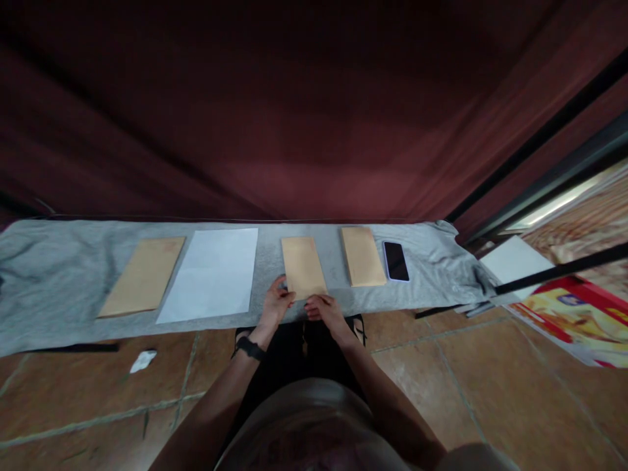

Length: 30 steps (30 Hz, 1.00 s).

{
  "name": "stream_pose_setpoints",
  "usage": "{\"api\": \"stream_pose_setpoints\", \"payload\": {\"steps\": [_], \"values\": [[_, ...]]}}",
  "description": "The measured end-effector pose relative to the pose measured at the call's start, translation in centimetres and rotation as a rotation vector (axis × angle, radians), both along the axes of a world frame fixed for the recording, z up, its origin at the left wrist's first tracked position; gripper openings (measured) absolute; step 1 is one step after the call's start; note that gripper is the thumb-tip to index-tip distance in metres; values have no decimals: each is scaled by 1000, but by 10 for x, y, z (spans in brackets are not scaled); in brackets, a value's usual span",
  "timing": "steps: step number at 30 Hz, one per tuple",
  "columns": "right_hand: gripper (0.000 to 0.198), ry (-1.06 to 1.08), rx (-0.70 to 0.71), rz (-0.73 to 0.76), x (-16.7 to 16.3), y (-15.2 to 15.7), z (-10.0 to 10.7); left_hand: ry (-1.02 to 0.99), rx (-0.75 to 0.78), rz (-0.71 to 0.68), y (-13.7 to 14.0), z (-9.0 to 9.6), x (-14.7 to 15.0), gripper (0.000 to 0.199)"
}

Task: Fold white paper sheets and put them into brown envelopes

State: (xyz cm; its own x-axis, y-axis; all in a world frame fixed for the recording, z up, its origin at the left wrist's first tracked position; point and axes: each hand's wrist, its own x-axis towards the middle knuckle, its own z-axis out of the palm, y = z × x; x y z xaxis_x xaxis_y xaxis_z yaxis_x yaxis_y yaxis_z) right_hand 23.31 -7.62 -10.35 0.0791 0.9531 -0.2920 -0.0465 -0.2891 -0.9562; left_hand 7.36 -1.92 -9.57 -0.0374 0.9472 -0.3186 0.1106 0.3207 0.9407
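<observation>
at near edge of counter [269, 252], left hand [275, 303] pinches envelope [304, 265], likely to steady it; whether right hand [326, 310] grips is unclear.

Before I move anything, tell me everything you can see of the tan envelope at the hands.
The tan envelope looks like plain kraft paper: rectangular, flat, with no writing I can make out. It lies on the grey cloth, long sides running away from the person, between the white sheet and another tan stack. The left hand touches its near left corner; the right hand is at its near right corner.
</observation>
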Motion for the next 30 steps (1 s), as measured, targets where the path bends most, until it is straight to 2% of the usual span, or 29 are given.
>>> {"api": "stream_pose_setpoints", "payload": {"steps": [2,4,6,8,11,14,16,20,23,26,30], "values": [[31,-372,208,-12,12,-3,2,53,18,-29,0,-2,-3,64],[29,-686,435,61,24,-6,3,128,43,-65,-3,-3,-5,64],[33,-858,581,205,34,-10,1,272,84,-100,-7,-5,-8,61],[39,-916,658,311,41,-13,-4,472,147,-121,-9,-5,-11,51],[45,-915,700,341,44,-14,-11,690,354,-138,1,-2,-14,34],[45,-895,700,305,43,-13,-15,729,661,-276,32,3,-9,41],[45,-878,701,296,43,-13,-15,756,776,-422,61,3,-3,49],[44,-841,710,300,45,-12,-14,844,755,-551,120,-4,10,56],[41,-833,697,289,44,-10,-14,898,723,-643,150,-11,17,59],[40,-829,689,279,43,-9,-13,980,717,-745,164,-16,23,60],[39,-840,712,288,44,-8,-11,1050,769,-852,165,-20,27,62]]}}
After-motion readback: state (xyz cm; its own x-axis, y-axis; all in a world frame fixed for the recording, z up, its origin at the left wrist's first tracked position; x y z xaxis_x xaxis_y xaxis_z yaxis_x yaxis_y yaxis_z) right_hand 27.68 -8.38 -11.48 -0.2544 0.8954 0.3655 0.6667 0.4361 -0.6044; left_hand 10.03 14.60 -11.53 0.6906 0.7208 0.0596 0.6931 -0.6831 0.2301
